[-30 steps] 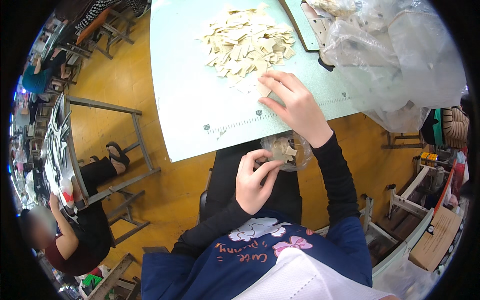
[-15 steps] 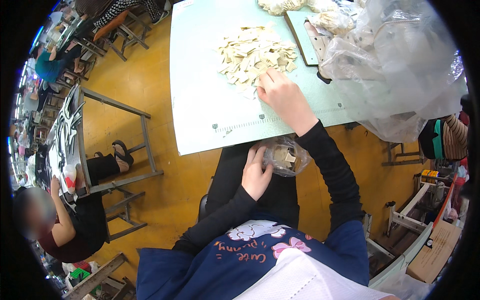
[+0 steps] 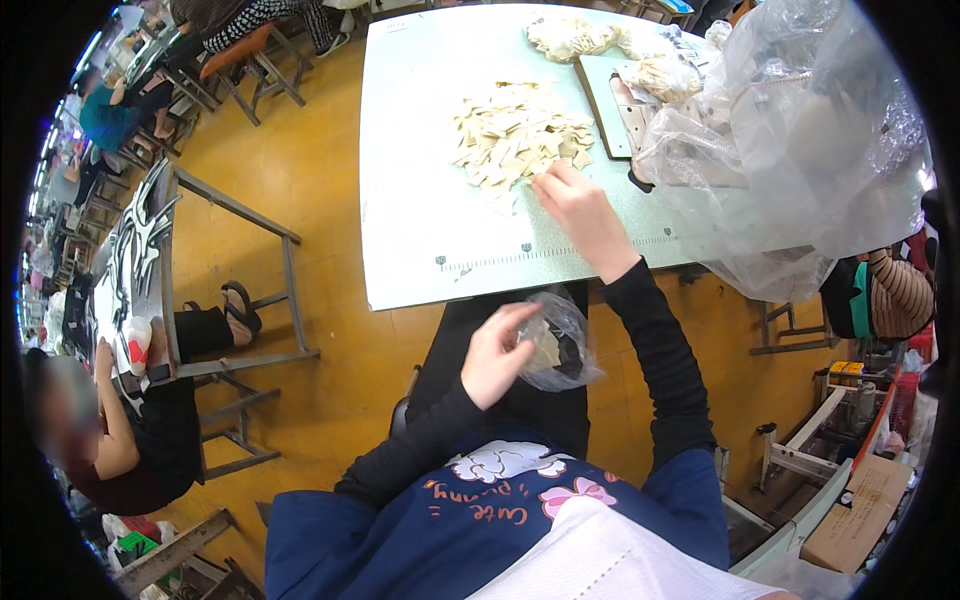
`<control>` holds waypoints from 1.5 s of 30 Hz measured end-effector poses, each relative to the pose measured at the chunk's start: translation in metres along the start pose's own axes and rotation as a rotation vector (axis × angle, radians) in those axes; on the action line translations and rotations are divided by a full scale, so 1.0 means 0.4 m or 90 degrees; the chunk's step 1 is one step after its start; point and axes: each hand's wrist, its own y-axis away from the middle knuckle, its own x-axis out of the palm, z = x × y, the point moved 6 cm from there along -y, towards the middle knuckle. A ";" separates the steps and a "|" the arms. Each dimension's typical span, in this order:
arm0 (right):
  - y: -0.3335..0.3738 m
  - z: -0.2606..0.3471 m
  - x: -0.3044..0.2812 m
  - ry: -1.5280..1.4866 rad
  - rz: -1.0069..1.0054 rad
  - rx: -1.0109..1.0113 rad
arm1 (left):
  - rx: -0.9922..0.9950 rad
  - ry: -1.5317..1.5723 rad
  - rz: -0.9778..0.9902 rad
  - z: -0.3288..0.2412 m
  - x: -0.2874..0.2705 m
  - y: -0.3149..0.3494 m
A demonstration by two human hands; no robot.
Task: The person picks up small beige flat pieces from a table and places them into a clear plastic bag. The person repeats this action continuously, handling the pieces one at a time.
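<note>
One table (image 3: 410,200), pale green, bears a heap of small cream pieces (image 3: 520,130) on its middle, with clear plastic sheeting (image 3: 825,130) over its right end. Right hand (image 3: 585,215), above the table, has fingertips bunched at the heap's near edge, a pinched piece impossible to tell; left hand (image 3: 493,355), below the table's near edge, spreads thumb and fingers beside a clear bag (image 3: 575,350) containing cream pieces.
</note>
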 end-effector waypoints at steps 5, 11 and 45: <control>0.037 -0.001 -0.103 -0.161 -0.127 0.116 | -0.089 -0.255 -0.007 0.054 -0.061 -0.022; 0.226 0.050 -0.076 -0.684 -0.024 0.476 | -0.069 -0.189 0.073 0.049 -0.087 -0.015; 0.015 0.004 0.000 0.062 -0.127 0.164 | -0.005 -0.292 0.159 -0.018 -0.081 0.011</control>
